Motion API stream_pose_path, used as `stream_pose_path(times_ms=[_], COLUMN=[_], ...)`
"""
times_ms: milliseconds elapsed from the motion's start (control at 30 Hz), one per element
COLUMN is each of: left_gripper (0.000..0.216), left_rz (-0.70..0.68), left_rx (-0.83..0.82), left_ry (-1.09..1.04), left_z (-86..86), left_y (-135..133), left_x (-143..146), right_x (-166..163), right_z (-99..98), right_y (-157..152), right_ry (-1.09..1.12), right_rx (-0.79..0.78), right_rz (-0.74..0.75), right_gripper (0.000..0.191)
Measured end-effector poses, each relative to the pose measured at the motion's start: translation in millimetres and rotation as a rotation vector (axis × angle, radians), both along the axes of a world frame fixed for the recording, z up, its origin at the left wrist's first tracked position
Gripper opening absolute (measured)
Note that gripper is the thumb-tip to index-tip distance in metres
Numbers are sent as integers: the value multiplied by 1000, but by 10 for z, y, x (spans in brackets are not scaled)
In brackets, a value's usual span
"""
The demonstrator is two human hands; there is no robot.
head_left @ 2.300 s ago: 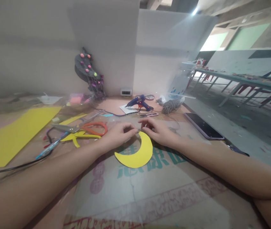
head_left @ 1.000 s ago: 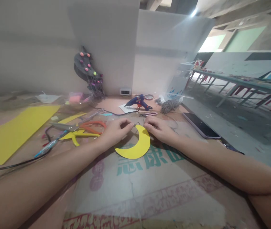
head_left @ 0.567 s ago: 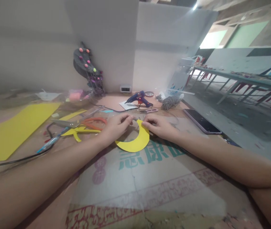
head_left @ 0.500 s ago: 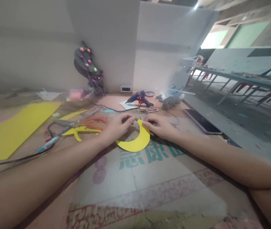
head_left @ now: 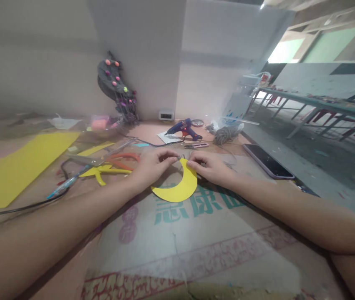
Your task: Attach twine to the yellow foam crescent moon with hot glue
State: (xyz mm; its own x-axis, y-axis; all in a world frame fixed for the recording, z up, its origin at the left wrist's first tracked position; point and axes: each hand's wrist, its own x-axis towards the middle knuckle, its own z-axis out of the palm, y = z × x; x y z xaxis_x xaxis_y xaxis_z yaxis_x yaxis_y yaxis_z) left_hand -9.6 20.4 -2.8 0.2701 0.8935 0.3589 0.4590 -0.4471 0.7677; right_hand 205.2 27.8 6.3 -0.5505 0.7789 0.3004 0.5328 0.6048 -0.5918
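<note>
A yellow crescent [head_left: 177, 193], cut from a flat sheet, lies between my hands above the printed board. My right hand [head_left: 207, 166] pinches its upper tip, thumb on the face. My left hand [head_left: 160, 163] is closed in a pinch just left of that tip. A small dark strand [head_left: 182, 157] shows at the tip near the left fingertips; what those fingers hold is too small to make out. Left of my left hand lie orange-handled scissors [head_left: 122, 159] and a yellow-handled tool [head_left: 100, 171].
Behind my hands are a blue glue gun [head_left: 183, 128], pink-handled snips [head_left: 196, 145], grey yarn [head_left: 225, 134] and a small digital clock [head_left: 166, 115]. A phone [head_left: 268, 161] lies at right. Yellow sheet [head_left: 23, 166] lies left. A grey crescent with pompoms [head_left: 111, 79] leans on the wall.
The view has shifted slightly. Both hands stay at the crescent's upper tip, with hardly any movement of the fingers.
</note>
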Motion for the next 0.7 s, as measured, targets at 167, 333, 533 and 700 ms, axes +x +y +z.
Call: stream_pose_path(times_ms=[167, 333, 533, 700], left_gripper=[26, 26, 28, 27], left_rz=[-2, -3, 3, 9], left_rx=[21, 35, 10, -8], left_ry=[9, 23, 10, 50], left_z=[-15, -29, -9, 19], left_y=[8, 11, -13, -36], left_x=[-6, -10, -3, 14], right_x=[9, 6, 15, 25], right_z=[-3, 3, -45, -66], right_y=[16, 14, 15, 14], right_ry=[0, -5, 162, 256], right_rx=[11, 3, -57, -27], right_rz=[13, 19, -2, 18], right_gripper=[26, 26, 19, 33])
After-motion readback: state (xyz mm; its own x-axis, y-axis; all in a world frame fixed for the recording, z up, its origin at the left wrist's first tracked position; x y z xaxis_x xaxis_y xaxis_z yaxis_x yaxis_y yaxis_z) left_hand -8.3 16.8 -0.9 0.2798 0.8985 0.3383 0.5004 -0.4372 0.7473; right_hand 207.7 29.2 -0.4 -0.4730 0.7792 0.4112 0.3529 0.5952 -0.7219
